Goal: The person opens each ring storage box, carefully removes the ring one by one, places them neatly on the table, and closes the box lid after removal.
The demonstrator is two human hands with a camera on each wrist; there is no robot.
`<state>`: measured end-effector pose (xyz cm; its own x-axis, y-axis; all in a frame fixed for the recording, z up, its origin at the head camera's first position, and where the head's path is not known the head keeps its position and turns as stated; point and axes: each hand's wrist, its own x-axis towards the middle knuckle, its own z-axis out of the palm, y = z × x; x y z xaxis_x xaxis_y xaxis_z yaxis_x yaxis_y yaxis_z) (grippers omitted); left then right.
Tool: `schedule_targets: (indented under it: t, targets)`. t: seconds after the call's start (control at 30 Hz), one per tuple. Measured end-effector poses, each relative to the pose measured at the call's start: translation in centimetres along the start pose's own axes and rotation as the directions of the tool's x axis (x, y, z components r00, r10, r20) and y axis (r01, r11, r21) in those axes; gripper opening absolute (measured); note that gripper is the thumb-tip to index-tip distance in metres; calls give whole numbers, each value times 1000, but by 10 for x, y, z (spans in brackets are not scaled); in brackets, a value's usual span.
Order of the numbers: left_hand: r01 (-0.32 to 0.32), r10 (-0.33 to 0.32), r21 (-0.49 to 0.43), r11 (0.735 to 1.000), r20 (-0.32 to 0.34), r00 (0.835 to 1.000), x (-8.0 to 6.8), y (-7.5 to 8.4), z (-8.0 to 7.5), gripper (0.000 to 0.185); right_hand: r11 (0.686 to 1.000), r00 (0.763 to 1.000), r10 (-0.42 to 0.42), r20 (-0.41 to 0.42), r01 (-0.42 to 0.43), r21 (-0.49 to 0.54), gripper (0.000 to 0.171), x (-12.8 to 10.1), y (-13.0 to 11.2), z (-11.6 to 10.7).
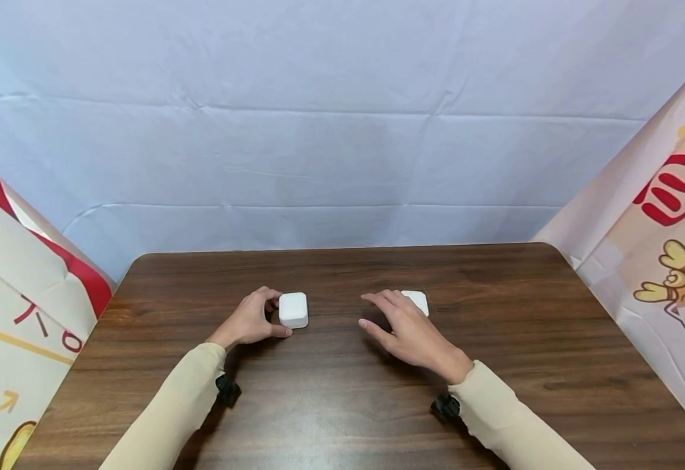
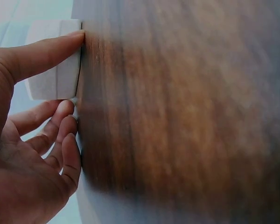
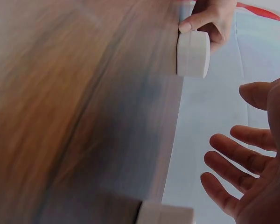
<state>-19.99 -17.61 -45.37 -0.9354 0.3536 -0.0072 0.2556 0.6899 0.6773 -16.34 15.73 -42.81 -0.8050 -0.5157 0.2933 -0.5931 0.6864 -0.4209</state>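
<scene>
A small white box (image 1: 293, 309) with rounded corners and a seam round its side sits on the wooden table. My left hand (image 1: 254, 320) holds it from the left, the thumb (image 2: 51, 53) along its near side and the fingertips at its other side. A second white box (image 1: 417, 301) lies to the right, partly hidden behind my right hand (image 1: 407, 329). That hand hovers over the table with fingers spread and nothing in its grasp. In the right wrist view this second box (image 3: 165, 214) shows at the bottom edge, apart from the fingers.
The brown table (image 1: 342, 398) has rounded far corners. Behind it hangs a pale cloth (image 1: 319, 156), and printed cloths with red and yellow drawings (image 1: 683, 196) close off both sides. Each wrist carries a small black camera (image 1: 447, 406).
</scene>
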Motion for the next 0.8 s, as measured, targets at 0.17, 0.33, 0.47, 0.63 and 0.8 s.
schedule_targets:
  t: [0.17,0.33,0.47,0.63,0.8]
  targets:
    - [1,-1,-4,1000,-1,1000,1,0,0,62,999,999,-36,16,35,13,47,11,-9,8]
    - [9,-9,-16,1000,4,1000,2,-1,1,61,999,997,-45,68,43,32,49,25,-15,15]
    - [15,-15,-22,1000,6,1000,2,-1,1,60,997,993,-47,104,41,59,52,34,-19,21]
    - [17,-16,-30,999,6,1000,3,-2,1,59,995,988,-54,147,40,95,55,45,-24,26]
    - [17,-17,-34,999,6,1000,3,-3,0,58,994,984,-60,165,43,104,59,58,-29,34]
